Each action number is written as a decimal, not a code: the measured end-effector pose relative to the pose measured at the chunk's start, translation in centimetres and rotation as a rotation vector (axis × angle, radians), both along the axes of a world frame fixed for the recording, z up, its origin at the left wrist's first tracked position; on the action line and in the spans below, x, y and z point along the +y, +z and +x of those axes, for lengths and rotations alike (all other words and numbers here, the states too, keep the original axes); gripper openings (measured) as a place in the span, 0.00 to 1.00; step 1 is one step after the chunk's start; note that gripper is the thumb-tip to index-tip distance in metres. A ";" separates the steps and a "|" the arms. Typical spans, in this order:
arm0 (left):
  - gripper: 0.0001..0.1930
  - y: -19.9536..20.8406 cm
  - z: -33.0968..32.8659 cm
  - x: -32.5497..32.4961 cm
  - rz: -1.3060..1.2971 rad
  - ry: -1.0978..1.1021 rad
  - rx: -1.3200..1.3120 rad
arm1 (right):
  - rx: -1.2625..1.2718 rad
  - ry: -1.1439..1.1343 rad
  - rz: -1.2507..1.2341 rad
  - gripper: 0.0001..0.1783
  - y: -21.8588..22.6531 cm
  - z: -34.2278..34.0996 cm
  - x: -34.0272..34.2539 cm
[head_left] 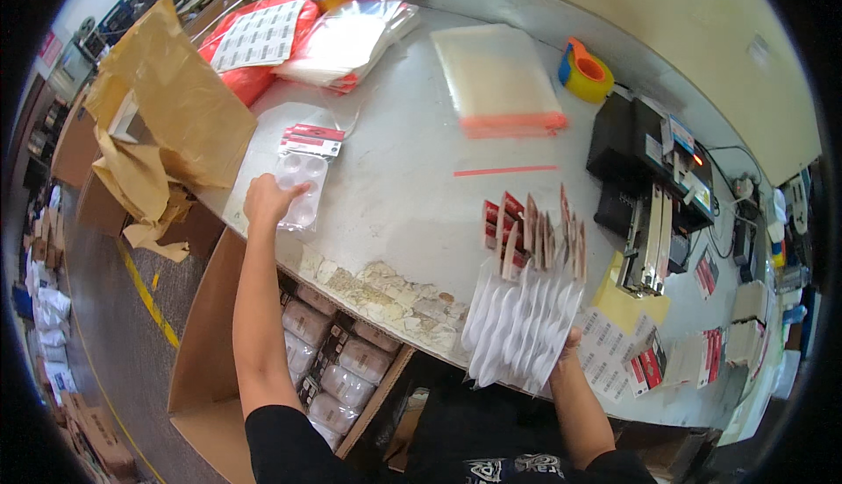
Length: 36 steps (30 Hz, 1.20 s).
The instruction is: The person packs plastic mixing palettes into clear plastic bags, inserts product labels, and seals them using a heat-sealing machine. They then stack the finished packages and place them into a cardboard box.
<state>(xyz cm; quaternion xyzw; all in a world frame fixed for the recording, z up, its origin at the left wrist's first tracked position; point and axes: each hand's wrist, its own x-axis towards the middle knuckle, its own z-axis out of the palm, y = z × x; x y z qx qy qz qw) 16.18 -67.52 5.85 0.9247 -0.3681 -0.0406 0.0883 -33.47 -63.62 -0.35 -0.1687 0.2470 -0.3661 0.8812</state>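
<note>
On the table's left side lies a small pile of clear blister packs [305, 168] with red-and-white header cards and round bubbles. My left hand [274, 200] is closed at their near left edge, thumb on top; its other fingers are mostly hidden. At the front edge of the table, a fanned stack of blister packs [524, 322] stands on edge, white bubbles showing and red cards upward. My right hand [566, 359] grips this stack from its right side, with most of the fingers hidden behind it.
Clear plastic bags [500, 81] with an orange edge lie at the back, near a tape dispenser [586, 70]. A black label machine [649, 155] stands right. Label sheets [610, 348] lie below it. An open carton [206, 370] of packs sits below the table, with brown paper [171, 89] far left.
</note>
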 end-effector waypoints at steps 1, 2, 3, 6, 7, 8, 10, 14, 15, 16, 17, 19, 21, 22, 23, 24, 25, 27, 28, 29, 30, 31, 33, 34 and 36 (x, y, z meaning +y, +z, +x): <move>0.38 -0.7 -0.2 0.2 0.012 0.026 -0.001 | 0.002 0.000 -0.014 0.61 0.2 -0.5 0.1; 0.36 -1.2 -0.8 0.6 -0.110 -0.038 -0.109 | 0.004 -0.002 -0.020 0.61 0.3 -0.9 0.4; 0.36 -1.4 -1.4 0.7 -0.167 -0.052 -0.102 | 0.003 -0.006 -0.024 0.61 0.4 -1.3 0.8; 0.34 -0.1 -4.4 0.7 -0.237 -0.042 -0.026 | -0.008 -0.011 -0.030 0.61 0.6 -2.0 1.9; 0.33 0.7 -5.8 0.8 -0.234 -0.053 0.033 | -0.012 -0.016 -0.034 0.61 0.7 -2.1 2.2; 0.32 1.7 -7.5 1.1 -0.231 -0.066 0.090 | -0.016 -0.019 -0.044 0.61 0.9 -2.1 2.4; 0.26 2.8 -12.3 2.9 -0.553 -0.310 0.342 | -0.015 -0.026 -0.067 0.61 1.6 -2.1 2.3; 0.23 1.9 -23.1 8.4 -0.674 -0.580 0.885 | 0.116 0.075 -0.229 0.61 3.8 -1.8 1.0; 0.21 1.6 -24.8 10.0 -0.598 -0.540 0.967 | 0.177 0.121 -0.289 0.61 4.2 -1.8 0.8; 0.24 1.1 -26.0 10.9 -0.704 -0.522 1.045 | 0.259 0.166 -0.367 0.61 4.6 -1.8 0.6; 0.28 0.7 -26.9 11.5 -0.826 -0.498 1.129 | 0.257 0.161 -0.385 0.61 4.9 -1.8 0.7; 0.34 -0.3 -28.3 12.2 -0.876 -0.555 1.142 | 0.285 0.144 -0.459 0.60 5.0 -1.8 1.1; 0.41 -1.1 -29.5 12.4 -0.889 -0.558 1.201 | 0.174 0.183 -0.383 0.59 4.6 -1.8 1.8; 0.44 -1.5 -30.1 12.4 -0.869 -0.542 1.250 | 0.167 0.196 -0.370 0.58 4.3 -1.8 2.2; 0.47 -1.9 -30.6 12.4 -0.847 -0.528 1.298 | 0.164 0.198 -0.382 0.58 4.0 -1.9 2.5; 0.51 -2.2 -30.9 12.4 -0.815 -0.602 1.415 | 0.258 0.208 -0.446 0.57 3.7 -1.9 2.9; 0.55 -2.3 -31.2 12.4 -0.772 -0.568 1.481 | 0.247 0.214 -0.405 0.57 3.6 -2.0 3.1; 0.59 -2.1 -31.3 12.3 -0.696 -0.594 1.507 | 0.235 0.192 -0.372 0.57 3.6 -2.0 3.2; 0.66 -1.6 -30.6 12.4 -0.658 -0.715 1.243 | 0.175 0.164 -0.374 0.58 3.8 -1.9 3.1; 0.68 -0.8 -30.1 12.3 -0.596 -0.794 1.178 | 0.234 0.157 -0.405 0.58 4.1 -1.9 2.9; 0.71 0.1 -29.6 12.2 -0.600 -0.882 1.136 | 0.265 0.121 -0.478 0.58 4.6 -1.7 2.6; 0.73 1.1 -29.1 12.0 -0.604 -0.967 1.094 | 0.298 0.088 -0.551 0.58 5.1 -1.5 2.3; 0.80 3.4 -28.2 11.9 -0.429 -0.908 1.279 | 0.420 0.107 -0.873 0.57 6.5 -0.9 1.2; 0.81 4.4 -27.7 11.7 -0.400 -0.922 1.275 | 0.451 0.119 -0.986 0.57 7.2 -0.7 0.7; 0.80 5.5 -26.7 11.1 -0.382 -1.095 0.951 | 0.479 0.333 -1.106 0.55 8.3 -0.6 -0.6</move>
